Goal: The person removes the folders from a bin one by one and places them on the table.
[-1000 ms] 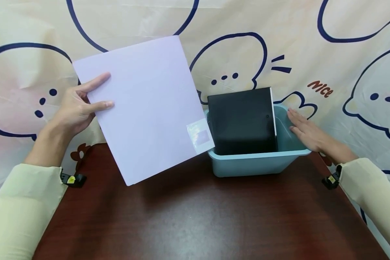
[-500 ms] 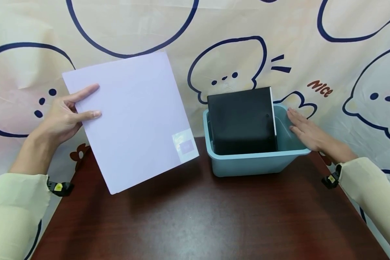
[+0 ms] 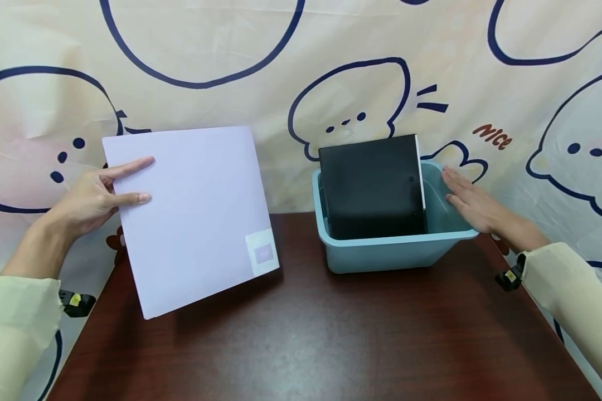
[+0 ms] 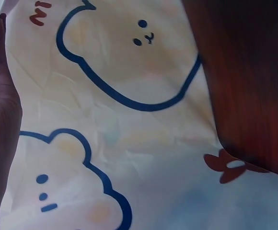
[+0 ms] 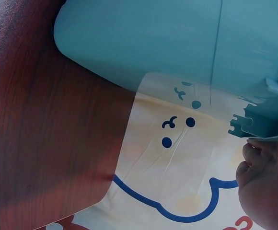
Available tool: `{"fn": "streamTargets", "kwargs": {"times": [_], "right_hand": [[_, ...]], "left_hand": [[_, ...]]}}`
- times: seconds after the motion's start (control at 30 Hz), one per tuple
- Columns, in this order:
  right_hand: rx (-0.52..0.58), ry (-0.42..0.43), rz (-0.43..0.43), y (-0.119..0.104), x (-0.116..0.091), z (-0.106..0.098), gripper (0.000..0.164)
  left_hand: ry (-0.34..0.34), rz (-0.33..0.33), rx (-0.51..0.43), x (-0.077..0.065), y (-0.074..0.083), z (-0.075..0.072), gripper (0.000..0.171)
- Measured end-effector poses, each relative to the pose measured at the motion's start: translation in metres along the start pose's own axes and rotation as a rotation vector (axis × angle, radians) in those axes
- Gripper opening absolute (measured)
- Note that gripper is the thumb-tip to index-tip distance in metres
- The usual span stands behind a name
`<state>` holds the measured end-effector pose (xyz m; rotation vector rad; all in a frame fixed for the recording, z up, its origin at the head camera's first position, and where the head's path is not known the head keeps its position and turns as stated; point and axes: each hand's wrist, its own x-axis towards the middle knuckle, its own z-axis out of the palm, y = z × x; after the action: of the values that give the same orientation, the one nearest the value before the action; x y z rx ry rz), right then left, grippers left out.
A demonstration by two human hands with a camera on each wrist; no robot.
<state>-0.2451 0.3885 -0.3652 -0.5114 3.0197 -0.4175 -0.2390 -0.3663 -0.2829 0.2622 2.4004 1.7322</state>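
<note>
At the left of the head view my left hand (image 3: 92, 195) grips the left edge of a flat white folder (image 3: 190, 206), thumb and a finger lying across its front. A clear label sticks to its lower right corner, and the folder tilts above the table. In the left wrist view the left hand (image 4: 2, 115) shows only partly. My right hand (image 3: 474, 203) holds the right rim of a light blue plastic bin (image 3: 386, 256). The right wrist view shows curled fingers below the rim. Inside the bin a black folder (image 3: 373, 189) with a white edge stands, leaning and rising above the rim.
A dark reddish wooden table (image 3: 321, 345) lies under everything. Behind it hangs a cream cloth (image 3: 200, 44) with blue cartoon outlines. The bin stands near the table's back right edge. Each wrist wears a small black camera.
My left hand has moved left and down with the white folder, away from the bin, and the folder has turned more upright. My right hand, the bin and the black folder stay put.
</note>
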Motion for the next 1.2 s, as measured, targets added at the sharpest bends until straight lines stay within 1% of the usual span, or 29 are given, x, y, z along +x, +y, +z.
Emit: {"fn": "streamTargets", "kwargs": {"times": [0.07, 0.27, 0.4, 0.57, 0.73, 0.8, 0.9, 1.03, 1.13, 1.2], "right_hand": [[0.004, 0.0, -0.002, 0.0, -0.001, -0.001, 0.067], [0.016, -0.003, -0.009, 0.0, -0.001, -0.001, 0.067], [0.015, 0.009, -0.018, 0.001, -0.001, 0.0, 0.067], [0.016, 0.014, -0.018, 0.003, -0.001, 0.001, 0.067], [0.019, 0.0, 0.0, 0.003, 0.0, 0.0, 0.066], [0.024, -0.007, 0.007, 0.002, 0.001, 0.0, 0.066], [0.025, -0.013, 0.008, 0.002, 0.001, -0.001, 0.066], [0.026, -0.012, 0.005, 0.001, 0.0, -0.001, 0.067], [0.023, -0.01, 0.003, 0.001, 0.0, -0.001, 0.067], [0.022, -0.011, 0.002, 0.002, -0.001, -0.001, 0.067]], "left_hand": [[-0.005, -0.021, 0.041, -0.001, -0.002, -0.002, 0.078], [-0.034, -0.079, 0.204, -0.008, -0.009, -0.011, 0.075], [-0.058, -0.093, 0.259, -0.011, -0.017, -0.018, 0.074], [-0.068, -0.1, 0.299, -0.014, -0.03, -0.026, 0.072], [-0.106, -0.094, 0.31, -0.016, -0.043, -0.035, 0.071], [-0.118, -0.109, 0.319, -0.017, -0.047, -0.038, 0.071], [-0.138, -0.132, 0.374, -0.018, -0.053, -0.042, 0.071], [-0.179, -0.178, 0.385, -0.017, -0.059, -0.047, 0.074], [-0.208, -0.211, 0.364, -0.017, -0.064, -0.049, 0.076], [-0.218, -0.22, 0.384, -0.017, -0.067, -0.05, 0.078]]}}
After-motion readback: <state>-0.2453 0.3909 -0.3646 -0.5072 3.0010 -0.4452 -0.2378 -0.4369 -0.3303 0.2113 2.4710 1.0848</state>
